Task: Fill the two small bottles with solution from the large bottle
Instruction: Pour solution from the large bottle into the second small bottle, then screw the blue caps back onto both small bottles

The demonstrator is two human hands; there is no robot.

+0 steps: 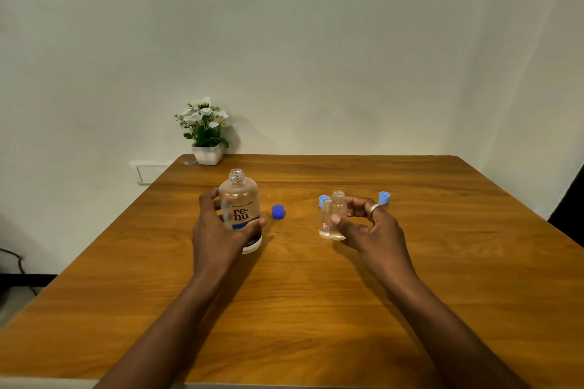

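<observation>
- Left hand (218,230) wrapped around large bottle (240,210), cap off, upright on table (316,309), neck pointing up.
- Right hand (366,227) half closed on the nearer small bottle (338,215), thumb in front, fingers behind; second small bottle (325,219) touching it on the left, grip on that one unclear.
- Both small bottles open, upright, well to the right of the large bottle; dark blue cap (278,211) between.
- Two light blue caps (384,198) behind the right hand.
- Likely next: tilt large bottle rightward toward the small mouths.
</observation>
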